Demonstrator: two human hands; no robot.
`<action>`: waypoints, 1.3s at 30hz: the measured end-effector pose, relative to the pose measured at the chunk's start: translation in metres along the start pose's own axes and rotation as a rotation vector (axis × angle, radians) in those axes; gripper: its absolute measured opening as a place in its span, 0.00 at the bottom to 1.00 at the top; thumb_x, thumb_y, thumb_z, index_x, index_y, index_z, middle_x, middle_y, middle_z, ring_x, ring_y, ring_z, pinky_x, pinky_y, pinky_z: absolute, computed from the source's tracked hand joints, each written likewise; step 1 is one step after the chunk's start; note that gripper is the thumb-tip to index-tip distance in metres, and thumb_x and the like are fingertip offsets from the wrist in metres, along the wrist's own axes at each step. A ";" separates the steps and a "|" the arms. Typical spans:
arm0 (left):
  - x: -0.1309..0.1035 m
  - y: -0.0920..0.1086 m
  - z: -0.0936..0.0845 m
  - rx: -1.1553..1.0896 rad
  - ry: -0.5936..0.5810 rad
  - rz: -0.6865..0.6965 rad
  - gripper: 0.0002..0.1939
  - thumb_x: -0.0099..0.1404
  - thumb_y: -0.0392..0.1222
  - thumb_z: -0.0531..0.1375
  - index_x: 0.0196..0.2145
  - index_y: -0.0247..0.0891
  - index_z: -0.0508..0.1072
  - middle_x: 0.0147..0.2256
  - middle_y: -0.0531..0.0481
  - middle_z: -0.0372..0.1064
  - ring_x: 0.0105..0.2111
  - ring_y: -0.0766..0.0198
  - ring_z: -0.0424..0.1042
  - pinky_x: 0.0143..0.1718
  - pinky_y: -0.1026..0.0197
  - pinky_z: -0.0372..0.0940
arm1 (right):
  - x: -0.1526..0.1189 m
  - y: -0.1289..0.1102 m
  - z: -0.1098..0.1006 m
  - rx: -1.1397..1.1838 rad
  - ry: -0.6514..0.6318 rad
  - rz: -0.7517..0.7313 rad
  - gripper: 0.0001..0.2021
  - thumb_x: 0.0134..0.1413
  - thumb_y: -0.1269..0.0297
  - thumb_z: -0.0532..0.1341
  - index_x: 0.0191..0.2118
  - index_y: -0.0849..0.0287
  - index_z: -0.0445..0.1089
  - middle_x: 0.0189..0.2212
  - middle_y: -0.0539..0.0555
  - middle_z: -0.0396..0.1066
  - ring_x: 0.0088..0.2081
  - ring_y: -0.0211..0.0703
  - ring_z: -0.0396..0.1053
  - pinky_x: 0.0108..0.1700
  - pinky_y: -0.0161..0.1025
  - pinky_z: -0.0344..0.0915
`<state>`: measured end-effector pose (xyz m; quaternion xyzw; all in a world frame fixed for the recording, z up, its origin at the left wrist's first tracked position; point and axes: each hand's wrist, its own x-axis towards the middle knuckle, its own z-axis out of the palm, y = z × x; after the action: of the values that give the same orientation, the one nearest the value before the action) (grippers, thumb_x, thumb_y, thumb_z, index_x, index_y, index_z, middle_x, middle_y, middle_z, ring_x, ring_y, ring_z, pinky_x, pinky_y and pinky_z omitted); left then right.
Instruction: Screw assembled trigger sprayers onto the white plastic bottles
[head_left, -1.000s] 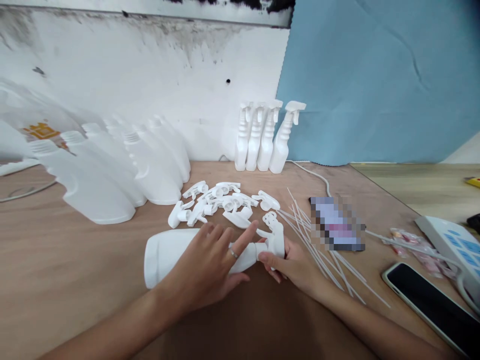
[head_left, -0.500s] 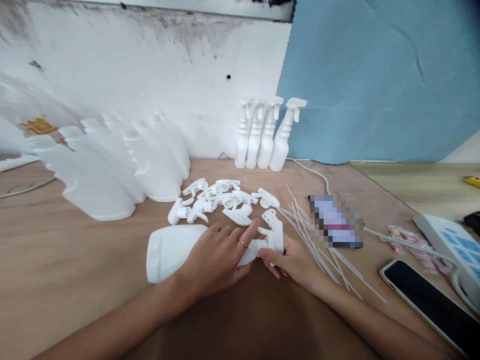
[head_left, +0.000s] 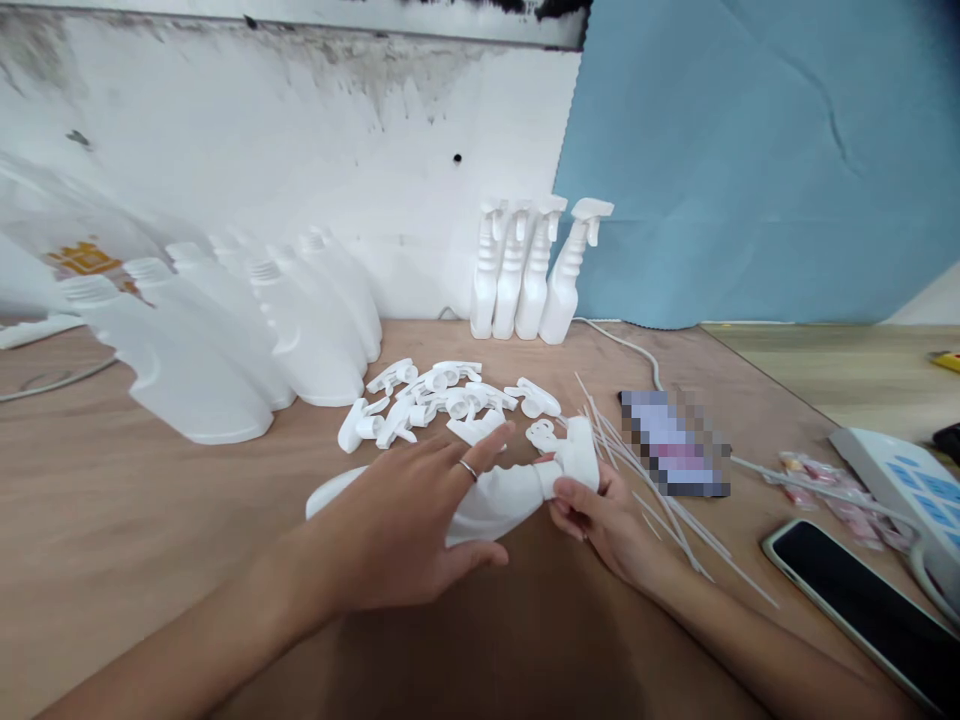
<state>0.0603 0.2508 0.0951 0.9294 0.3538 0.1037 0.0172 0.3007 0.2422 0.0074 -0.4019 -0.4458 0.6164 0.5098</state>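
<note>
A white spray bottle lies on its side in front of me, its trigger sprayer head pointing right. My right hand has its thumb and fingers closed round the collar below the head. Across the bottle's body lies my left hand, open, fingers stretched and thumb apart, hiding much of the bottle. Small white rings lie close to the sprayer head. Loose white trigger sprayers are heaped just beyond my hands. Thin white dip tubes are scattered right of my right hand.
Several white bottles without tops stand at the left. Several spray bottles with heads stand against the wall. To the right are a pixelated phone, a black-screened phone, a power strip, small pink packets and a cable.
The bottle and sprayer head have shifted right and the bottle has turned about its length. My left hand's fingers have loosened and spread; my right hand stays on the collar.
</note>
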 end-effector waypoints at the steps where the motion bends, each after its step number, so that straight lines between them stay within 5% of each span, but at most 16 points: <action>1: -0.002 -0.004 -0.006 -0.016 -0.007 0.010 0.47 0.63 0.59 0.64 0.71 0.49 0.44 0.54 0.45 0.71 0.50 0.49 0.73 0.46 0.52 0.67 | 0.000 0.000 -0.001 0.033 0.013 -0.019 0.20 0.50 0.51 0.70 0.42 0.60 0.69 0.20 0.44 0.61 0.17 0.30 0.53 0.20 0.33 0.44; 5: -0.007 -0.027 -0.022 0.013 -0.048 0.016 0.34 0.60 0.57 0.66 0.62 0.51 0.64 0.50 0.48 0.74 0.46 0.50 0.75 0.43 0.54 0.68 | -0.002 -0.002 -0.001 0.073 0.011 -0.061 0.18 0.55 0.50 0.67 0.42 0.60 0.70 0.22 0.46 0.61 0.19 0.33 0.56 0.21 0.34 0.46; 9: 0.000 -0.054 -0.036 -0.054 -0.075 -0.116 0.22 0.62 0.58 0.64 0.53 0.57 0.72 0.42 0.56 0.78 0.38 0.54 0.78 0.34 0.60 0.67 | 0.000 -0.005 -0.005 -0.018 -0.065 -0.146 0.18 0.63 0.46 0.58 0.48 0.56 0.67 0.31 0.52 0.68 0.24 0.38 0.63 0.24 0.36 0.55; 12: 0.023 -0.071 -0.042 -0.083 0.279 -0.259 0.22 0.63 0.59 0.62 0.51 0.51 0.74 0.44 0.54 0.77 0.42 0.51 0.77 0.42 0.56 0.69 | 0.005 -0.007 -0.012 -0.387 -0.021 -0.252 0.16 0.65 0.51 0.57 0.53 0.52 0.66 0.41 0.54 0.69 0.32 0.42 0.67 0.35 0.41 0.64; 15: 0.061 -0.093 -0.034 -0.131 0.713 -0.359 0.22 0.66 0.47 0.59 0.56 0.40 0.71 0.52 0.48 0.73 0.52 0.49 0.72 0.54 0.51 0.65 | 0.011 -0.003 -0.020 -0.858 0.079 -0.370 0.12 0.64 0.59 0.58 0.51 0.52 0.68 0.44 0.56 0.67 0.37 0.45 0.67 0.43 0.45 0.66; 19: 0.121 -0.135 -0.005 -0.380 0.926 -0.469 0.25 0.63 0.34 0.57 0.59 0.37 0.65 0.53 0.45 0.70 0.53 0.52 0.70 0.59 0.51 0.62 | 0.014 0.007 -0.023 -1.148 0.081 -0.519 0.15 0.63 0.66 0.56 0.55 0.53 0.64 0.56 0.60 0.60 0.56 0.54 0.63 0.57 0.54 0.63; 23: 0.170 -0.168 0.028 -0.537 0.952 -0.594 0.27 0.59 0.30 0.61 0.56 0.35 0.62 0.53 0.41 0.67 0.55 0.52 0.67 0.61 0.52 0.59 | 0.014 0.009 -0.023 -1.334 0.080 -0.537 0.21 0.62 0.67 0.57 0.60 0.53 0.62 0.61 0.62 0.56 0.62 0.59 0.57 0.61 0.60 0.58; 29: 0.208 -0.176 0.067 -0.593 0.891 -0.631 0.24 0.59 0.28 0.63 0.50 0.34 0.60 0.52 0.37 0.61 0.57 0.51 0.63 0.62 0.52 0.55 | 0.014 0.008 -0.024 -1.411 0.051 -0.485 0.20 0.63 0.66 0.56 0.60 0.56 0.65 0.61 0.63 0.58 0.61 0.60 0.57 0.61 0.59 0.60; 39: 0.238 -0.178 0.079 -0.638 0.841 -0.663 0.27 0.60 0.31 0.66 0.51 0.35 0.57 0.54 0.34 0.57 0.55 0.52 0.62 0.58 0.53 0.56 | 0.013 0.007 -0.021 -1.449 0.073 -0.486 0.20 0.63 0.65 0.56 0.59 0.57 0.67 0.62 0.64 0.57 0.60 0.61 0.57 0.60 0.59 0.60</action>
<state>0.1337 0.5446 0.0421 0.5988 0.5517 0.5505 0.1845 0.3170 0.2570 -0.0056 -0.5467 -0.7973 0.0266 0.2545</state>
